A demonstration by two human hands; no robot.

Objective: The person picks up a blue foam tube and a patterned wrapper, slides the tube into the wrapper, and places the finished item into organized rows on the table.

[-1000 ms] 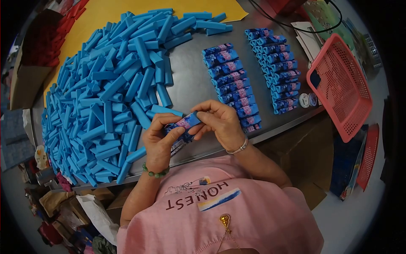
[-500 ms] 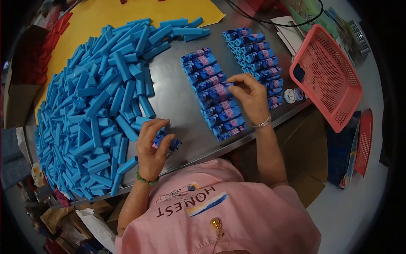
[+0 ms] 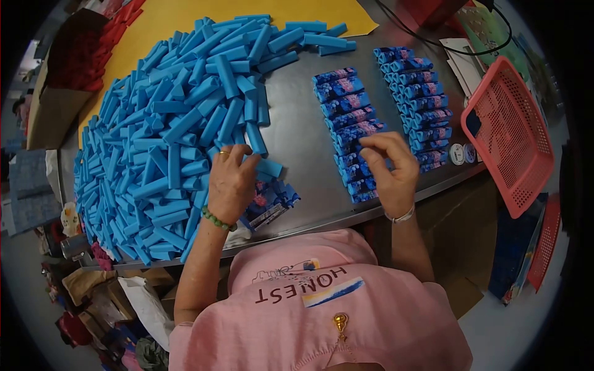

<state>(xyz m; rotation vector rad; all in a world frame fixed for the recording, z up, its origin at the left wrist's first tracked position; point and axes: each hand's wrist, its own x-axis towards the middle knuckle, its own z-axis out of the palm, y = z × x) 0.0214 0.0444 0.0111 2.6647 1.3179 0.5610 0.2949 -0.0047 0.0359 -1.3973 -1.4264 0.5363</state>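
My left hand [image 3: 232, 185], with a green bead bracelet at its wrist, reaches over the near right edge of a heap of blue tubes [image 3: 185, 123]. Its fingers are bent and apart among the tubes, the tips partly hidden. Just right of the thumb lies a single blue tube [image 3: 269, 167]. Dark blue printed wrappers [image 3: 272, 201] with pink patches lie beside this hand on the metal table [image 3: 297, 142]. My right hand [image 3: 393, 170] hovers at the right side of a row of wrapped tubes [image 3: 349, 105], thumb and forefinger curved and slightly apart, nothing visible between them.
Farther right runs a second, stacked row of wrapped tubes [image 3: 427, 99]. Two small round containers [image 3: 463, 153] sit near the table edge, beside a pink mesh basket [image 3: 513, 133]. A yellow sheet [image 3: 179, 25] lies behind the heap. Red pieces fill a cardboard box [image 3: 59, 114] at left.
My right hand has drawn back from a wrapped tube in the row, where finger and thumb were at its end. My left hand has moved up to the heap, uncovering the printed wrappers. The view has shifted.
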